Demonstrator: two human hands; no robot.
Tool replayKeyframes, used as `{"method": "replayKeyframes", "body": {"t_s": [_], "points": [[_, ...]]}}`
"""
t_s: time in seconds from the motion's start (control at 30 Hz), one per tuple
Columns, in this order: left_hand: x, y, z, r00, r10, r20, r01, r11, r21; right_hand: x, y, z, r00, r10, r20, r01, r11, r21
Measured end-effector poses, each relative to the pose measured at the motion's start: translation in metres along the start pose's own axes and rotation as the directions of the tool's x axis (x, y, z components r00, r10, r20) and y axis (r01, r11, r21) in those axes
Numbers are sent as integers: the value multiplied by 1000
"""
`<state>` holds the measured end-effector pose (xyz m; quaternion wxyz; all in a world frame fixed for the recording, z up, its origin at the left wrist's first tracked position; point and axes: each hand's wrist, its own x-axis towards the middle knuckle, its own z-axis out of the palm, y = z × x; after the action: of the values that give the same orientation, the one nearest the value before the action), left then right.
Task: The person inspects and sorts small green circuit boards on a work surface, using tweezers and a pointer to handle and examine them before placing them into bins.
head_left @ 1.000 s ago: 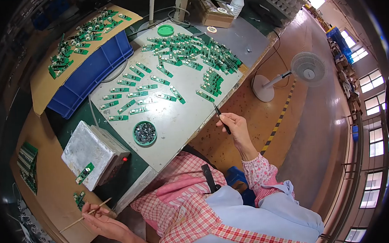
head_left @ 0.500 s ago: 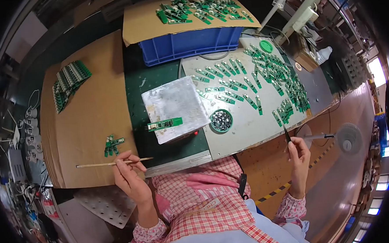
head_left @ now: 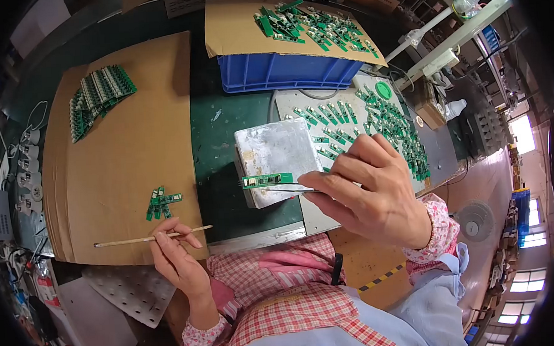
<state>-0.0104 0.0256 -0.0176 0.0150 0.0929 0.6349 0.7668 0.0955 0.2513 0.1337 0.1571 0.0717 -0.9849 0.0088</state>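
My left hand (head_left: 178,256) pinches a thin wooden stick (head_left: 127,242) that lies level above the cardboard's front edge. In my right hand (head_left: 378,196) is a pair of tweezers (head_left: 285,188), fingers closed round it, tips pointing left. Those tips are along the lower edge of a green circuit board (head_left: 267,180), which lies across the front part of a silvery metal block (head_left: 279,148). A few small green boards (head_left: 161,204) rest crossed over each other on the cardboard (head_left: 126,156), just beyond my left hand.
Rows of green boards (head_left: 333,113) cover the grey plate, partly hidden by my right hand. Behind stands a blue crate (head_left: 284,72) topped by cardboard with a heap of boards (head_left: 319,26). Stacked boards (head_left: 101,97) sit at the back left.
My right hand has swung left with the tweezers, from the boards at the right to the metal block. The left hand keeps the stick; the view has shifted a little.
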Motion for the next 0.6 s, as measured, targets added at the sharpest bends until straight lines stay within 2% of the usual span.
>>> {"method": "replayKeyframes", "body": {"t_s": [0.6], "points": [[8, -8, 0, 999, -34, -17, 34, 999, 3, 13, 7, 6, 1000, -21, 10, 22, 1000, -11]]}}
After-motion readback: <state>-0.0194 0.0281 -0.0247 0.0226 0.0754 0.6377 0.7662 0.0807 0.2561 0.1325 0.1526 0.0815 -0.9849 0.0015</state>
